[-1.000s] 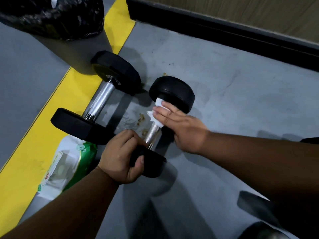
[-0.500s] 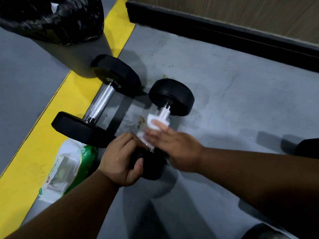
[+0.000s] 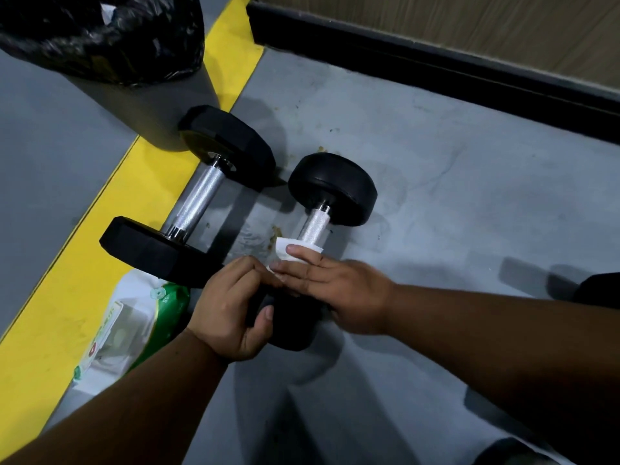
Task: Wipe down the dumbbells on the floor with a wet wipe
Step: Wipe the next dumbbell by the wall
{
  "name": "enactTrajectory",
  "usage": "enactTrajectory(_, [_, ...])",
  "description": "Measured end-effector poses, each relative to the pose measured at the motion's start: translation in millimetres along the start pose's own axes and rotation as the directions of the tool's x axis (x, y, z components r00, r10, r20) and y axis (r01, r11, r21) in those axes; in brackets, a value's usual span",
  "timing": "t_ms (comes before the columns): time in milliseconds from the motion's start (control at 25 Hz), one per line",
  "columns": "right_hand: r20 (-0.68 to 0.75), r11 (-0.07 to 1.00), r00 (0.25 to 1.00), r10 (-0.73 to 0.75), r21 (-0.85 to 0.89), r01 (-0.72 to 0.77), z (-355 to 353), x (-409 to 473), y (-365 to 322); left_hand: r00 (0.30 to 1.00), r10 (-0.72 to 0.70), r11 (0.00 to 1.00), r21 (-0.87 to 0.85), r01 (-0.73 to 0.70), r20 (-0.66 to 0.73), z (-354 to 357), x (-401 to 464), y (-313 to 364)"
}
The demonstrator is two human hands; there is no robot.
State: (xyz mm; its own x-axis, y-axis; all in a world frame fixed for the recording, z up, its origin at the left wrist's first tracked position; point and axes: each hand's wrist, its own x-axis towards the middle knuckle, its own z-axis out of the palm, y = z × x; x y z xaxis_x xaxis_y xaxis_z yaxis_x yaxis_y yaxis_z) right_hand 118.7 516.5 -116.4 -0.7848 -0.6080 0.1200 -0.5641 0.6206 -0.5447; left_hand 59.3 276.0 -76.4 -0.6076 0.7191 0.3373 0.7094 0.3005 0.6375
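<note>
At the far left, a yellow stripe (image 3: 100, 236) runs diagonally across the grey floor (image 3: 453, 203). A grey bin (image 3: 141, 109) lined with a black bag (image 3: 100, 35) stands at the upper left, partly on the stripe. Low on the stripe lies a green and white wipe pack (image 3: 134, 323), partly hidden by the left forearm.

Just right of the bin rests the larger dumbbell (image 3: 198, 203), with angular black heads and a knurled chrome handle; its far head touches the base of the bin, and its near head sits just above the wipe pack. Beside it to the right lies the smaller dumbbell (image 3: 332, 189), round-headed, roughly parallel to the first and a little apart from it. Some brownish specks mark the floor between the two.

The left hand (image 3: 231, 310) grips the near head of the smaller dumbbell, fingers curled over the top and thumb pressed on its side. The right hand (image 3: 339, 286) lies across the lower end of the chrome handle, fingers extended and close together, pressing a white wet wipe (image 3: 285, 248) against the metal; whether the thumb wraps under the handle cannot be told. The fingertips of the two hands touch or nearly touch.

Along the top right, a black baseboard (image 3: 436, 72) runs beneath a wood-toned wall (image 3: 469, 25).
</note>
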Motion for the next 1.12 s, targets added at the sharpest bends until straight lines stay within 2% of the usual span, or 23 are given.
enactTrajectory(80, [-0.022, 0.997, 0.999, 0.047, -0.062, -0.049, -15.9, 4.1, 22.5, 1.000, -0.008, 1.000, -0.004, 0.008, -0.010, 0.1, 0.2, -1.4])
enactTrajectory(160, [-0.130, 0.967, 0.958, 0.256, 0.016, -0.256, -26.8, 8.0, 27.2, 1.000, -0.016, 1.000, -0.020, 0.016, -0.012, -0.4, 0.0, -2.0])
enactTrajectory(240, [-0.133, 0.946, 0.936, 0.325, 0.048, -0.322, -18.0, 8.9, 11.6, 1.000, -0.010, 1.000, -0.028, 0.010, -0.013, -0.2, -0.7, -2.7])
enactTrajectory(320, [-0.032, 0.988, 0.988, 0.154, 0.033, -0.152, -2.4, 7.4, -5.2, 1.000, -0.021, 0.999, -0.042, 0.020, -0.003, -1.1, -1.9, -4.9])
enactTrajectory(400, [0.025, 1.000, 1.000, -0.004, -0.014, 0.005, -5.4, 6.5, 5.1, 1.000, -0.030, 0.998, -0.053, 0.030, -0.005, -2.4, -2.0, -7.3])
enactTrajectory(480, [-0.024, 0.995, 0.997, 0.068, -0.066, -0.069, -19.0, 10.6, 26.2, 0.999, -0.037, 0.998, -0.053, 0.036, -0.013, -3.3, -2.6, -9.1])
enactTrajectory(560, [-0.130, 0.968, 0.960, 0.247, -0.001, -0.249, -26.6, 13.1, 27.0, 0.999, -0.038, 0.997, -0.064, 0.037, -0.018, -3.6, -3.2, -10.1])
enactTrajectory(600, [-0.141, 0.960, 0.950, 0.279, 0.013, -0.280, -21.9, 13.3, 18.4, 0.999, -0.037, 0.997, -0.063, 0.035, -0.022, -3.6, -3.3, -10.5])
enactTrajectory(640, [-0.119, 0.967, 0.960, 0.254, 0.010, -0.255, -13.0, 13.1, 7.5, 0.999, -0.037, 0.998, -0.058, 0.036, -0.022, -3.5, -3.8, -11.1])
enactTrajectory(720, [-0.028, 0.997, 0.997, 0.069, 0.028, -0.068, 3.9, 10.2, -7.3, 0.999, -0.046, 0.997, -0.067, 0.045, -0.011, -4.2, -5.0, -12.3])
enactTrajectory(800, [0.000, 1.000, 1.000, -0.026, -0.014, 0.026, -3.2, 10.5, 9.0, 0.998, -0.055, 0.995, -0.083, 0.053, -0.019, -5.1, -5.2, -13.6])
enactTrajectory(880, [-0.065, 0.994, 0.992, 0.109, -0.024, -0.110, -20.6, 16.4, 30.5, 0.997, -0.069, 0.994, -0.088, 0.066, -0.035, -5.9, -4.8, -14.8])
enactTrajectory(960, [-0.141, 0.960, 0.950, 0.279, 0.048, -0.275, -28.7, 18.8, 28.1, 0.996, -0.075, 0.992, -0.102, 0.070, -0.044, -6.2, -5.3, -15.5])
enactTrajectory(1000, [-0.141, 0.957, 0.947, 0.289, 0.050, -0.285, -24.8, 19.6, 17.9, 0.996, -0.073, 0.993, -0.100, 0.068, -0.044, -6.2, -5.3, -15.8])
enactTrajectory(1120, [-0.003, 0.998, 0.999, 0.054, 0.026, -0.054, -6.2, 16.9, -4.8, 0.996, -0.080, 0.991, -0.109, 0.075, -0.036, -7.7, -5.2, -16.3])
